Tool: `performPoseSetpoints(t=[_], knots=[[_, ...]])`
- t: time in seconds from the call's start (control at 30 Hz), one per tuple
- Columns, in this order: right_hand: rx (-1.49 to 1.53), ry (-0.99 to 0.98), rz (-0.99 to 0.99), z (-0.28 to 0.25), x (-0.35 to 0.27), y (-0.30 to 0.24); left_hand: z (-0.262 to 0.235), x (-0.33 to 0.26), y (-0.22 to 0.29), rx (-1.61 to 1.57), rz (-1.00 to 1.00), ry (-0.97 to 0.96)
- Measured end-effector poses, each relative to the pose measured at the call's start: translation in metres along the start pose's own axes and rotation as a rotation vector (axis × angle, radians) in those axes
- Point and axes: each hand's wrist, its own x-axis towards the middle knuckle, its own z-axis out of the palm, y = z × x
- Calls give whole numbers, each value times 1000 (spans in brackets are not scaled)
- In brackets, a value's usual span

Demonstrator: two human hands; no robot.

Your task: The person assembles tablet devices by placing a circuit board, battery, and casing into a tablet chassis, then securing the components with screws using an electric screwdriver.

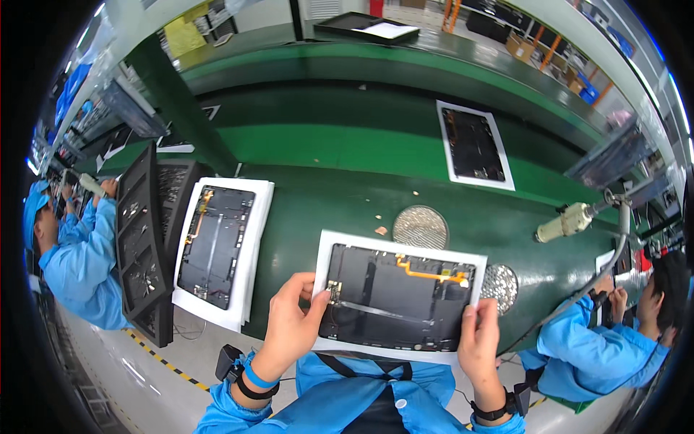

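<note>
Between my hands, above the near edge of the green bench, is a dark tablet housing (390, 296) with an orange flex cable. It lies on a white foam sheet (340, 237). My left hand (293, 318) pinches its left edge, thumb on top. The right edge is gripped by my right hand (478, 333), thumb on top and fingers partly hidden beneath. To the left, a similar tablet housing (217, 246) rests on a stack of white sheets (262, 210). Two round metallic dishes (421, 228) sit on the bench, one partly behind my right hand.
Black trays with small parts (141, 246) lean at the left. Another tablet housing (473, 145) lies on the green conveyor (325, 145). A pale electric screwdriver (564, 223) hangs at right. Co-workers in blue, one left (83, 260) and one right (593, 347), sit nearby.
</note>
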Motion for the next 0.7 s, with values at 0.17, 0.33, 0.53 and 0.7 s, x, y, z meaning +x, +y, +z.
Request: performPoseSetpoints(t=[0.17, 0.33, 0.53, 0.7], knots=[[67, 216, -283, 49, 111, -55, -22, 8, 2, -395, 206, 499], [169, 230, -269, 178, 262, -116, -9, -6, -58, -271, 229, 268], [-171, 237, -187, 251, 377, -117, 11, 0, -83, 50, 392, 69], [-844, 583, -285, 208, 426, -82, 7, -7, -87, 42, 270, 92]])
